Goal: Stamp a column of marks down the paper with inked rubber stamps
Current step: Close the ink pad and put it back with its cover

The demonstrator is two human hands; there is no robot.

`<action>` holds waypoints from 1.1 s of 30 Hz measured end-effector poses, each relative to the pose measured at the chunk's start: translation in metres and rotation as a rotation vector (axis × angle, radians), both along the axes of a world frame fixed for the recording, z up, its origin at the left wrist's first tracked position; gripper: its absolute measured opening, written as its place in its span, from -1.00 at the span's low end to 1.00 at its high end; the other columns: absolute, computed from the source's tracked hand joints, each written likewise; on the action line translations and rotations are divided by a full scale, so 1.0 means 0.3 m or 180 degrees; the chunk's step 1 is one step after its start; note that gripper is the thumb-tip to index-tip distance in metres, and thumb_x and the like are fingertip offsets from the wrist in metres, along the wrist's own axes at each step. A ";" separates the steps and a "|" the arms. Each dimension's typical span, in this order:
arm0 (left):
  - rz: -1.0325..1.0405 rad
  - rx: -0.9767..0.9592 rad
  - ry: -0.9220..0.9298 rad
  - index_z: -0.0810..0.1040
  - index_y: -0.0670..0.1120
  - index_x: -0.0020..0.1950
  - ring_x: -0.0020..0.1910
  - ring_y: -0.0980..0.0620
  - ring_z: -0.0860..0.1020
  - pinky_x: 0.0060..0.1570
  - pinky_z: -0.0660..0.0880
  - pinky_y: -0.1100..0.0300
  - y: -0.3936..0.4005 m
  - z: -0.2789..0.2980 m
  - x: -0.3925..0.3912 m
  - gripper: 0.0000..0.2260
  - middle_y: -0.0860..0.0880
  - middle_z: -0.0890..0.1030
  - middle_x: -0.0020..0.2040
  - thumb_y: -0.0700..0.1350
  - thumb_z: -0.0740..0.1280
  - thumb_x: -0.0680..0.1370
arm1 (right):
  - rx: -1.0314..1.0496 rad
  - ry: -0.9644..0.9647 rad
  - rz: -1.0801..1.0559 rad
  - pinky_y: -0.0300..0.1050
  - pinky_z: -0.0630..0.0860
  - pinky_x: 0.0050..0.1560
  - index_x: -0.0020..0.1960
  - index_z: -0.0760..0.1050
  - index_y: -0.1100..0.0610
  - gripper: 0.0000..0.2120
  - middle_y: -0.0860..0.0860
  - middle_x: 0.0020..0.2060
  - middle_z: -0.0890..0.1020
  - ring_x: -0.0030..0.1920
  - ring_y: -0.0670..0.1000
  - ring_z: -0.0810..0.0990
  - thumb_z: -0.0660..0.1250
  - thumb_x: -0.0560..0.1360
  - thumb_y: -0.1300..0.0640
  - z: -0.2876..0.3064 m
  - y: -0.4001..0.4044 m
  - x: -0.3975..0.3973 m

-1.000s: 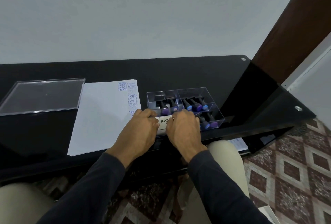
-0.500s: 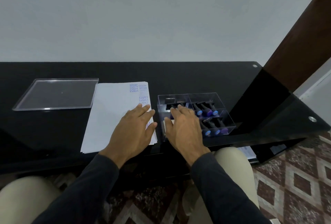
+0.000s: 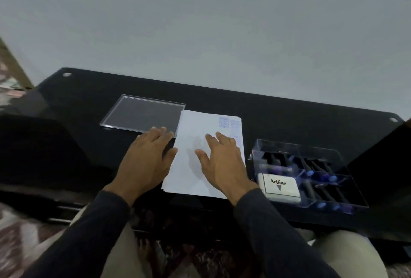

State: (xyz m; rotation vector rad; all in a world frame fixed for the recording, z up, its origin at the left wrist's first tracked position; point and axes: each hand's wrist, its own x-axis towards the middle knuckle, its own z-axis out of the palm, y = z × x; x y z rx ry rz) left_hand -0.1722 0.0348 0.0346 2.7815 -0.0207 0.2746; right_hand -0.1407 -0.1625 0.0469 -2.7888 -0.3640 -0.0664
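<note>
A white stack of paper (image 3: pixel 191 139) lies on the black table, with blue stamped marks in columns near its top right corner. My right hand (image 3: pixel 224 162) hovers over the paper's right half with fingers spread, holding nothing. My left hand (image 3: pixel 146 157) is flat at the paper's left edge, its fingertips reaching the clear lid (image 3: pixel 142 113). To the right stands a clear compartment box (image 3: pixel 311 175) with several dark-handled rubber stamps and a white Artline ink pad (image 3: pixel 280 186) in its front left section.
The black glass table (image 3: pixel 278 117) runs to a plain wall behind. The clear lid lies flat left of the paper. My knees and a patterned floor show below the table's front edge.
Both hands left the ink pad and box and moved left, the right onto the paper and the left to its left edge. The camera view swung left.
</note>
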 end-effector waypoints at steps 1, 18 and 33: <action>0.0077 -0.0021 -0.0013 0.44 -0.04 0.49 0.52 -0.09 0.32 0.49 0.30 -0.08 0.044 0.001 -0.001 -0.55 -0.07 0.42 0.51 0.08 0.27 0.63 | 0.0010 -0.0009 0.0080 0.03 0.21 0.46 0.51 0.25 0.03 -0.45 0.06 0.51 0.29 0.47 0.11 0.24 0.10 0.62 -0.23 0.002 0.041 0.013; 0.0800 -0.0394 0.0167 0.37 -0.04 0.55 0.55 -0.08 0.22 0.48 0.24 0.01 0.450 -0.067 0.151 -0.52 -0.07 0.28 0.58 0.10 0.25 0.65 | -0.0138 -0.0032 0.0571 0.09 0.30 0.41 0.52 0.23 0.05 -0.35 0.16 0.52 0.19 0.47 0.18 0.19 0.14 0.56 -0.31 -0.074 0.455 0.247; 0.0950 -0.0413 0.0525 0.37 -0.01 0.53 0.51 -0.19 0.26 0.46 0.29 -0.17 0.569 -0.136 0.387 -0.51 -0.15 0.33 0.53 0.15 0.23 0.65 | -0.0671 -0.0084 0.0137 0.15 0.34 0.25 0.44 0.33 0.03 -0.31 0.16 0.43 0.31 0.33 0.19 0.31 0.01 0.53 -0.42 -0.179 0.498 0.433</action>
